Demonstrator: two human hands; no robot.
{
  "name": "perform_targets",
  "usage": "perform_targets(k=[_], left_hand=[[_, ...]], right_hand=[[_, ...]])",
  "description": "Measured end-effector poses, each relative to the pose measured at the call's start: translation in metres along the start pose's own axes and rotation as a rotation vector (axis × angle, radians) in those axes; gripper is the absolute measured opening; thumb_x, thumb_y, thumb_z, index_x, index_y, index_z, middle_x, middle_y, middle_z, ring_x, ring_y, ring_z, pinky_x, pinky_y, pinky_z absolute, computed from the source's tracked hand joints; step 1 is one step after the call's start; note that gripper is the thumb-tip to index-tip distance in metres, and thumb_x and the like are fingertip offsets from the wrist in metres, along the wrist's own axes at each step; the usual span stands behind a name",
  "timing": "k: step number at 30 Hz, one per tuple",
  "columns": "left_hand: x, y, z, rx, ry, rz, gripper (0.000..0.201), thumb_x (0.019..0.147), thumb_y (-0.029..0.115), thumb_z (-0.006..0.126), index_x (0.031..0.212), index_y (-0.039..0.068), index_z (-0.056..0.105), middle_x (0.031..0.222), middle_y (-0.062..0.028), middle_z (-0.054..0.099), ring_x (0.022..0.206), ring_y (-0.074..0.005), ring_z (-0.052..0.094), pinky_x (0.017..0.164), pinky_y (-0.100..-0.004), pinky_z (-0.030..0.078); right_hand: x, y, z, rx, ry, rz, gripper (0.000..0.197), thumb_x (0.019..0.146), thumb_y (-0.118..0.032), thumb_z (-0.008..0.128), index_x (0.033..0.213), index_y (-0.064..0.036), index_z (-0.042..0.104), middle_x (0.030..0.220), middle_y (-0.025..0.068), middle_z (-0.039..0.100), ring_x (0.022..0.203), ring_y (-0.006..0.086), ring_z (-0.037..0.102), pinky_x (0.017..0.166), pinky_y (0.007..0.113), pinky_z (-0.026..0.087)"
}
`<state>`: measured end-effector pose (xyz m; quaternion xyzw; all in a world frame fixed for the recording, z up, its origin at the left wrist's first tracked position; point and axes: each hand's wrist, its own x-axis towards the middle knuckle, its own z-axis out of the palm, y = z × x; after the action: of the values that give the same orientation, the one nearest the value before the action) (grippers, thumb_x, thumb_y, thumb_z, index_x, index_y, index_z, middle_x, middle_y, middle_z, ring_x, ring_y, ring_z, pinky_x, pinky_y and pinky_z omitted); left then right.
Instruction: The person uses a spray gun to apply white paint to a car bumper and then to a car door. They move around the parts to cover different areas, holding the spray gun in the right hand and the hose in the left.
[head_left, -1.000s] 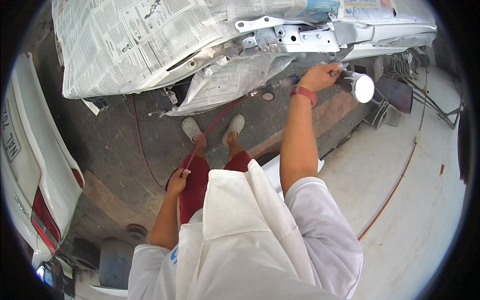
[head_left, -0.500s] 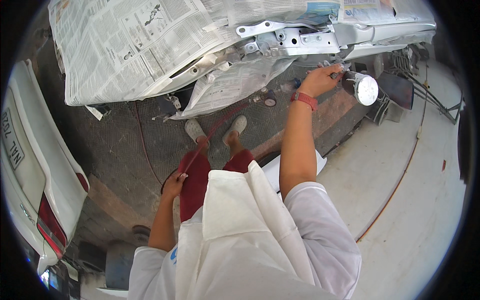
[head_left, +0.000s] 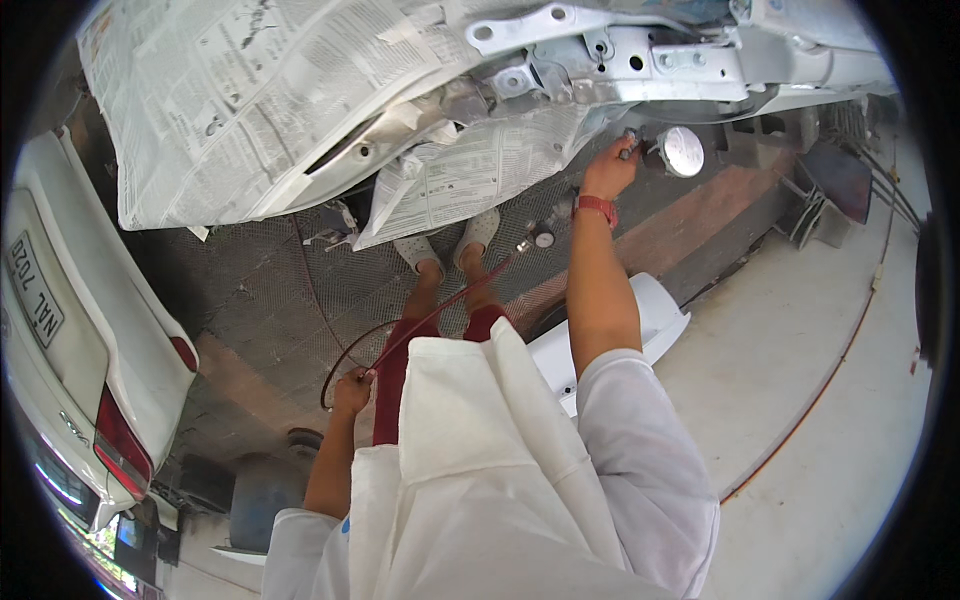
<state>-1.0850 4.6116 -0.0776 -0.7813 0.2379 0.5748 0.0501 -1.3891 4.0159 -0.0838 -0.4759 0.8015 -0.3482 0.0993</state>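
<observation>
My right hand (head_left: pixel 610 172), with a red watch on the wrist, is closed round the handle of a paint spray gun (head_left: pixel 627 153). The gun's round cup (head_left: pixel 682 152), with a pale, paint-smeared top, sits to the right of my fingers. Just beyond the gun runs the silver-white metal front frame (head_left: pixel 690 65) of a car body. Down by my left thigh, my left hand (head_left: pixel 353 390) grips a red air hose (head_left: pixel 440 303). Along that hose, near a small round pressure gauge (head_left: pixel 544 240), are metal fittings. The gun's nozzle and trigger are hard to make out.
Newspaper masking (head_left: pixel 250 130) covers the car body on the far side. A white car (head_left: pixel 120 290) stands at the left. Beside my right arm lies a white panel (head_left: pixel 650 320). Metal stands (head_left: pixel 805 215) are at the right, and another hose (head_left: pixel 800 430) crosses the pale floor.
The spray gun and my right hand have shifted left in the picture. My feet are closer to the car body, which looks nearer. My left hand still grips the hose.
</observation>
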Motion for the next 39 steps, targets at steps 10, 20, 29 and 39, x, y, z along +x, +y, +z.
perform_targets(k=[10, 20, 29, 39], left_hand=[[0.005, 0.041, 0.018, -0.063, 0.051, -0.017, 0.044, 0.101, 0.046, 0.070, 0.121, 0.008, 0.076, 0.099, -0.0244, 0.076, 0.094, -0.0420, 0.075, 0.083, -0.0503, 0.056], [-0.017, 0.062, 0.040, 0.061, 0.040, -0.038, 0.044, 0.102, 0.044, 0.068, 0.125, 0.007, 0.075, 0.107, -0.0258, 0.077, 0.106, -0.0445, 0.073, 0.091, -0.0494, 0.057], [-0.011, 0.063, 0.048, -0.036, 0.025, 0.006, 0.042, 0.101, 0.041, 0.068, 0.127, 0.009, 0.075, 0.113, -0.0271, 0.076, 0.109, -0.0445, 0.073, 0.092, -0.0486, 0.057], [-0.030, 0.028, 0.003, 0.102, -0.057, 0.052, 0.050, 0.102, 0.052, 0.063, 0.131, 0.013, 0.074, 0.119, -0.0265, 0.075, 0.116, -0.0467, 0.070, 0.098, -0.0531, 0.054]], right_hand=[[0.012, 0.056, 0.061, 0.127, 0.099, -0.002, 0.064, 0.111, -0.041, 0.048, 0.142, 0.0137, 0.057, 0.120, 0.0412, 0.069, 0.112, 0.0555, 0.068, 0.092, 0.056, 0.057], [0.036, 0.036, 0.041, 0.074, -0.114, 0.087, 0.061, 0.112, -0.038, 0.047, 0.142, 0.0138, 0.056, 0.121, 0.0440, 0.066, 0.112, 0.0568, 0.067, 0.090, 0.059, 0.055], [0.022, -0.017, -0.025, 0.132, 0.124, -0.195, 0.059, 0.111, -0.032, 0.050, 0.147, 0.0150, 0.051, 0.131, 0.0450, 0.062, 0.122, 0.0579, 0.062, 0.099, 0.055, 0.054], [0.016, -0.105, -0.131, 0.143, -0.018, -0.064, 0.060, 0.112, -0.033, 0.052, 0.155, 0.0092, 0.047, 0.135, 0.0375, 0.065, 0.123, 0.0489, 0.067, 0.095, 0.049, 0.056]])
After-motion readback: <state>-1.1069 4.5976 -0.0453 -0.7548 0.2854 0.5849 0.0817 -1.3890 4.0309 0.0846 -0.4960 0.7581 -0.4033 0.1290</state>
